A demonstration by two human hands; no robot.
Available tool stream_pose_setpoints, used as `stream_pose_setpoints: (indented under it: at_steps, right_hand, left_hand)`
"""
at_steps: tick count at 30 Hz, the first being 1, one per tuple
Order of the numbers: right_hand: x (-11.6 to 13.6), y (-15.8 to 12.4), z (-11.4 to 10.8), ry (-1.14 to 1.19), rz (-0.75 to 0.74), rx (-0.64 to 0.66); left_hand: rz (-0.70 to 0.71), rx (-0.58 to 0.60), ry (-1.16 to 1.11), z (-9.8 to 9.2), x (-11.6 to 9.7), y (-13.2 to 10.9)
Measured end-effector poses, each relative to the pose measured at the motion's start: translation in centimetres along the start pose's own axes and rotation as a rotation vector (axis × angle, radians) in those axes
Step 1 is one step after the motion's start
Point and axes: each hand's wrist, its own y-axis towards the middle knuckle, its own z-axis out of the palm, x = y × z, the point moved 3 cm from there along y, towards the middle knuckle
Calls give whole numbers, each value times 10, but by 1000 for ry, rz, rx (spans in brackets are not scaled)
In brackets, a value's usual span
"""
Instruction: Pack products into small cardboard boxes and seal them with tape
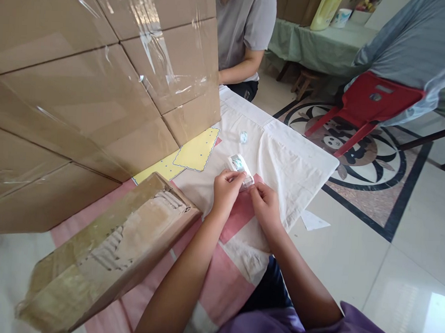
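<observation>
Both hands are at a small white packet (247, 169) with a shiny bluish-green picture on its face. My left hand (227, 189) is closed, thumb and fingers pinching the packet's near left side. The fingertips of my right hand (267, 206) are pinched together at its lower right corner. What exactly lies between those right fingertips is too small to make out. Beyond the packet, a small pale-blue, glossy item (243, 137) rests on the white and pink tablecloth (282, 164). Yellow scallop-edged cards (197, 149) lie to the left, partly under or against stacked boxes.
Taped cardboard boxes (100, 80) form a tall wall on the left. A long, torn carton (113, 250) lies in front of it. Across the table sits a person in grey (244, 28). A red chair (378, 102) with another person stands at right; a paper scrap (314, 221) is on the floor.
</observation>
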Motion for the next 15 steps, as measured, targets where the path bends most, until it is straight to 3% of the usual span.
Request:
stream_pose_setpoints:
  at_steps: [15]
  right_hand:
    - [-3, 2, 1, -127, -83, -26]
  left_hand:
    - [21, 14, 38, -1, 2, 0]
